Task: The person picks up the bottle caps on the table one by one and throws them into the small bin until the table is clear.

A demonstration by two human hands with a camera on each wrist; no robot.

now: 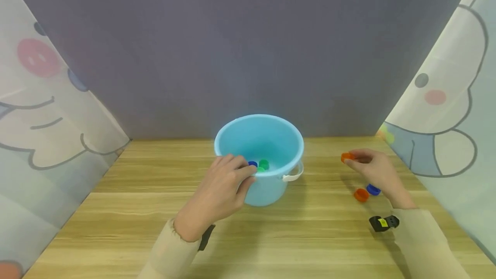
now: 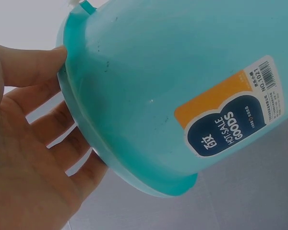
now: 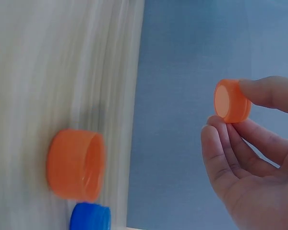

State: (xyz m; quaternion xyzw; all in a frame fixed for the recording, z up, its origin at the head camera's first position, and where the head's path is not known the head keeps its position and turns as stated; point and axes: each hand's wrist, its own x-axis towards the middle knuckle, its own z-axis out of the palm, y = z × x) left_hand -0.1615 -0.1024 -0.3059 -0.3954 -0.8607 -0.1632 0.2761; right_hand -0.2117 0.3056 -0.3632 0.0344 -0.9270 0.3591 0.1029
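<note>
The orange cap [image 1: 346,157] is up off the table [image 1: 116,227], out to the right of the bucket [image 1: 267,190], and the right hand [image 1: 376,172] has it in a neat pinch! The head view hides much of that grip, but over to the right wrist view: thumb on one side, fingers on the other, and the cap's pale round face in plain sight.

Below the hand, on the wood, sit a second orange cap [image 1: 361,195] and a blue cap [image 1: 373,190], side by side, though whether they touch is hard to call. The right wrist view gives the better look into that second orange one, its hollow side showing.

Now the left hand [image 1: 220,186], and it has the near-left rim of the bucket in its grasp! From the left wrist, the thumb lies on the outside wall with the fingers behind the rim, and only there does the printed label [image 2: 230,108] appear, reading "HOT-SALE GOODS".

Only the head view looks inside: a dark blue piece [image 1: 252,164] and two green pieces [image 1: 264,164] down in the bucket, partly masked by fingers and rim. A white handle [image 1: 293,176] hangs at the right.
</note>
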